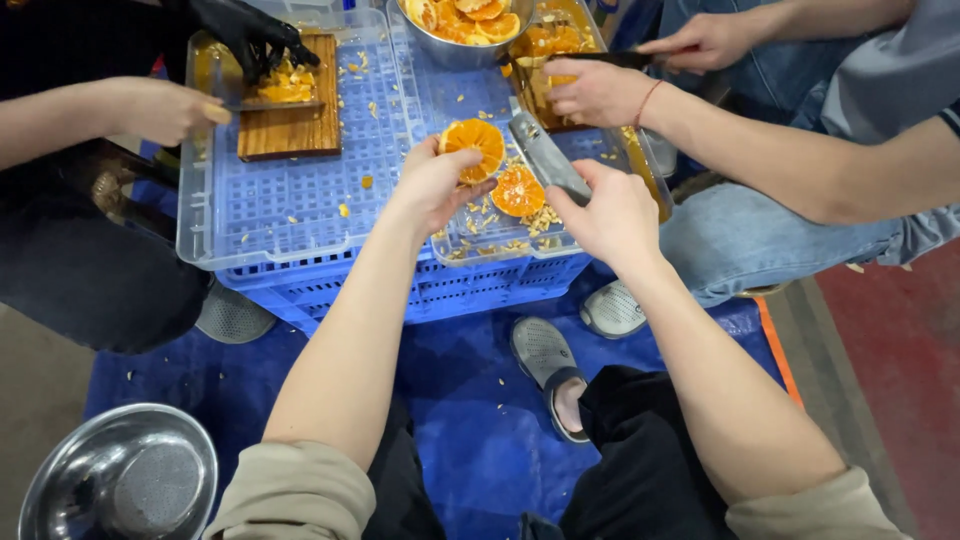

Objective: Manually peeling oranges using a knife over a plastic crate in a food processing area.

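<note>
Two hands work: left hand has its grip clamped on an orange half, cut face up; right hand is clamped on a knife just beside it.

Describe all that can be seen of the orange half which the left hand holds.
The orange half is peeled, with its cut face up showing bright segments radiating from a pale centre. The left hand grips it from below, fingertips at its edge, above the clear plastic tray. Another cut half lies just beside it.
</note>
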